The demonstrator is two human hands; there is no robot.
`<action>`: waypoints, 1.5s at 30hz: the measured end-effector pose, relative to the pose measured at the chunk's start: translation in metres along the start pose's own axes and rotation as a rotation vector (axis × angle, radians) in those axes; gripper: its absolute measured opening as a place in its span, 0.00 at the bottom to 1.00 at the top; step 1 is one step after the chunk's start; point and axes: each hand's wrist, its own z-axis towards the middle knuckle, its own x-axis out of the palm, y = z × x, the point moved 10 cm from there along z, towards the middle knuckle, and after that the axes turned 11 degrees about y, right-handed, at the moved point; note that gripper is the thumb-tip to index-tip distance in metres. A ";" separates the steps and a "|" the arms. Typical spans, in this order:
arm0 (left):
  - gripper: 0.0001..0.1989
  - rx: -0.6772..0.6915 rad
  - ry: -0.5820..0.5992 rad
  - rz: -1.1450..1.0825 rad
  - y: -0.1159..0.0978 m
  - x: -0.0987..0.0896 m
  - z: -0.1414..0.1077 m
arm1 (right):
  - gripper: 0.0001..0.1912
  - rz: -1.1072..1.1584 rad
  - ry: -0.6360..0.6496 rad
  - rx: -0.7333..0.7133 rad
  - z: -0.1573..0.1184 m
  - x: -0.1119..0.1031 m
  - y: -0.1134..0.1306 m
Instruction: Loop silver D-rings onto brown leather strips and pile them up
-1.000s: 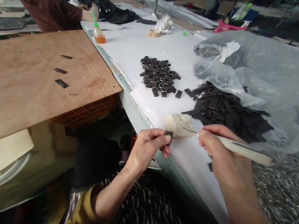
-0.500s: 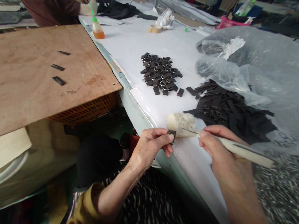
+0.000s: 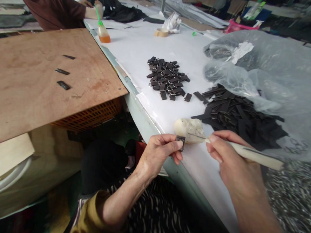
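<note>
My left hand (image 3: 160, 153) pinches a small dark folded tab (image 3: 180, 140) between thumb and fingers, just past the table's near edge. In my right hand (image 3: 234, 167) is a thin-tipped tool with a pale handle (image 3: 260, 158), held like a pen. Its thin tip points left toward the tab and passes over a whitish, lumpy block (image 3: 188, 125) on the table; whether it touches the block I cannot tell. Beyond lies a heap of dark tabs with metal rings (image 3: 167, 76). Loose dark strips (image 3: 242, 116) are piled to the right.
A clear plastic bag (image 3: 276, 74) covers part of the strips. Many shiny metal pieces (image 3: 295, 202) spread at lower right. A bottle of orange liquid (image 3: 104, 36) and a tape roll (image 3: 161, 32) stand farther back. On the left, a wooden board (image 3: 42, 74) carries three dark pieces. Another person (image 3: 53, 12) sits beyond.
My left hand, with the tab, has shifted slightly right, closer to the tool. My right hand keeps nearly the same place and grip. The view has shifted a little.
</note>
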 end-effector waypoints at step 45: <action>0.09 0.007 -0.003 -0.234 0.013 0.023 -0.005 | 0.04 0.360 0.312 0.066 -0.018 0.016 -0.008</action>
